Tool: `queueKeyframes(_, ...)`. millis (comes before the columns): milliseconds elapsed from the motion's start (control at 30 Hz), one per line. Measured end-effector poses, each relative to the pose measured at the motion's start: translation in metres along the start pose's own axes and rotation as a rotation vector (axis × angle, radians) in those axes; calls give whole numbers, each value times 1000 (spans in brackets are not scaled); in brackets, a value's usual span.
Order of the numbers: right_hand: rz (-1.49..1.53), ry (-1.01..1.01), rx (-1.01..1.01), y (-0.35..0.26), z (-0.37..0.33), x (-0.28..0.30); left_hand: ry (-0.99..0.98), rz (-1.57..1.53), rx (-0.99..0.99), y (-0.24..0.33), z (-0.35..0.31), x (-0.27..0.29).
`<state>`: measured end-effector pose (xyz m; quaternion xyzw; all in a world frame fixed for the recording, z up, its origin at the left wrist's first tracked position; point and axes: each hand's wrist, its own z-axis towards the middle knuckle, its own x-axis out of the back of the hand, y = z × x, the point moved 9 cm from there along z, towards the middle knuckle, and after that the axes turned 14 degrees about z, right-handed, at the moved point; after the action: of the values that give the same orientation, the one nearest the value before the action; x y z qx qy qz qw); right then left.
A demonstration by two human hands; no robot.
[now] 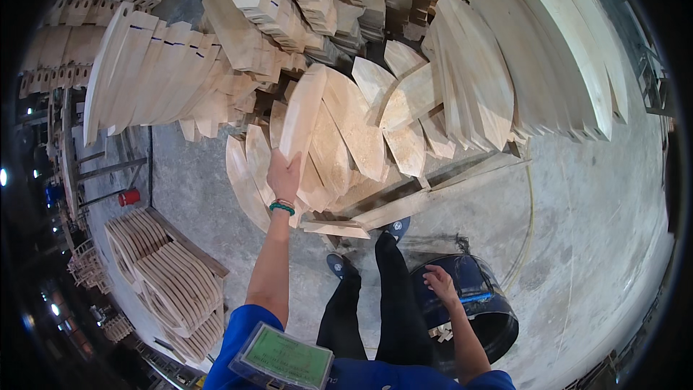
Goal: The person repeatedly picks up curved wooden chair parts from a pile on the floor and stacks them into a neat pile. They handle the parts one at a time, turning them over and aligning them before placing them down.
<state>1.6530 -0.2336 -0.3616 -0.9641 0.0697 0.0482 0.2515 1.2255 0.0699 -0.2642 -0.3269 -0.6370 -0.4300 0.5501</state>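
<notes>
My left hand (284,175), with a green bracelet at the wrist, is closed round the lower end of a long, curved wooden piece (304,110). The piece points away from me over a loose heap of similar leaf-shaped wooden pieces (349,124) dusted with sawdust. Nothing is in my right hand (441,284); its fingers are loosely apart. It hangs over a dark blue drum (426,274) beside my right leg. A blue tool or strip (476,297) lies at the drum's top, and pale scraps show inside.
A low wooden pallet frame (440,198) supports the heap. Stacked boards rise at the left (155,76), back (271,14) and right (538,50). Curved wooden frames (170,274) are piled on the floor at the left, below a small red container (128,197).
</notes>
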Motion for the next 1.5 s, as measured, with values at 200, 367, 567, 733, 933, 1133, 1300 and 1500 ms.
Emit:
queueKeyframes(200,36,67,87,-25,4,22,-19,-761,222,-35,-19,4)
queueKeyframes(367,246,97,290,-104,43,64,-239,-434,172,-85,-31,3)
queueKeyframes(567,461,208,547,-276,89,82,-106,-196,-149,-11,-22,15)
queueKeyframes(733,564,127,561,-334,109,55,-558,-596,-361,162,-55,-25)
queueKeyframes(933,628,8,475,-341,112,-2,-905,-910,-179,289,-68,-96)
queueKeyframes(1133,493,144,425,-309,110,14,-1169,-1122,11,361,-98,-114)
queueKeyframes(1300,395,-53,456,-322,109,-14,-1100,-1130,-97,343,-67,-108)
queueKeyframes(1500,653,-145,424,-304,115,-5,-1091,-1169,-109,291,-111,-74)
